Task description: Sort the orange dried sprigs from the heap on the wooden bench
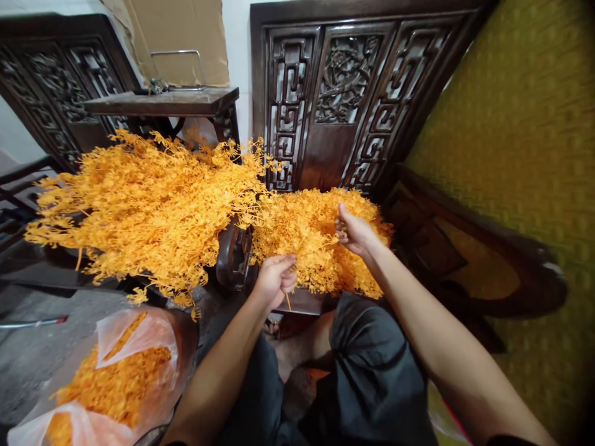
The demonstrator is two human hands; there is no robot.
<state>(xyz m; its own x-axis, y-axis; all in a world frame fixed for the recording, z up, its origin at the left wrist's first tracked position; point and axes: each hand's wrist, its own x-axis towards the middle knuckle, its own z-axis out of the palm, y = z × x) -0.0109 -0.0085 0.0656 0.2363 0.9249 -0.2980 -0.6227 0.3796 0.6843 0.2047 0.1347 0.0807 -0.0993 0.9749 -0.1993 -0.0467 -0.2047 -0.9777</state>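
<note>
My left hand [277,280] is closed in a pinch around an orange artificial flower sprig. The sprig's thin stem [289,302] pokes out below the fingers, and its flowery top blends into the orange behind. My right hand [356,232] is closed, thumb upward, at the right side of the same blossoms; what its fingertips hold, if anything, is too small to make out. Behind both hands a heap of orange artificial flowers [367,272] covers a dark wooden seat [304,302]. A larger bunch of orange flower sprays [153,204] spreads to the left, past a carved armrest [233,257].
At lower left stands a translucent plastic bag [162,331] holding orange pieces. A small dark wooden table [186,102] carries a wire stand and cardboard [181,31]. A carved wooden backrest [332,145] rises behind the heap. A woven yellowish surface [525,124] fills the right side.
</note>
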